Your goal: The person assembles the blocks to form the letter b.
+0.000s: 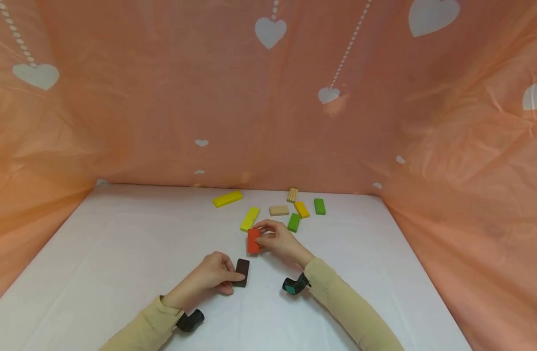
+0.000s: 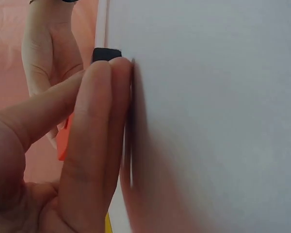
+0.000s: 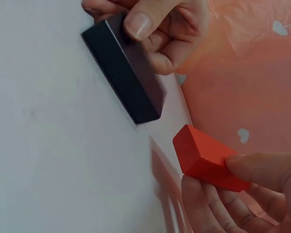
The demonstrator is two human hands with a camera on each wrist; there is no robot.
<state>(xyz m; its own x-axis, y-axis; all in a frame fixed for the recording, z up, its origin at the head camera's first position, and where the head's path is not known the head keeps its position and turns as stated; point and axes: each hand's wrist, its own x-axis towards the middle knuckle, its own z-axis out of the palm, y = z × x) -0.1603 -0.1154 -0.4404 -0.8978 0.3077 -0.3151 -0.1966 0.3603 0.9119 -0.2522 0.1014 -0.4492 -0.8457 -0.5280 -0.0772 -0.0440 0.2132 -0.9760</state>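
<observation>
My left hand (image 1: pixel 215 271) pinches a black block (image 1: pixel 242 272) between thumb and fingers, low over the white table. In the right wrist view the thumb lies on top of this black block (image 3: pixel 123 70). Farther forward and to the right, my right hand (image 1: pixel 280 240) grips a red block (image 1: pixel 253 241), thumb on one face and fingers beneath. The red block (image 3: pixel 211 158) is held off the surface, with a shadow below. In the left wrist view, fingers (image 2: pixel 87 141) hide most of the black block (image 2: pixel 106 53). The two blocks are apart.
Beyond the hands lie two yellow blocks (image 1: pixel 227 198), two green blocks (image 1: pixel 319 206), an orange-yellow block (image 1: pixel 301 209), a plain wooden block (image 1: pixel 279 210) and a striped wooden piece (image 1: pixel 292 195). Orange cloth (image 1: pixel 233 107) with white hearts surrounds the white table (image 1: pixel 119 253) at the back and sides.
</observation>
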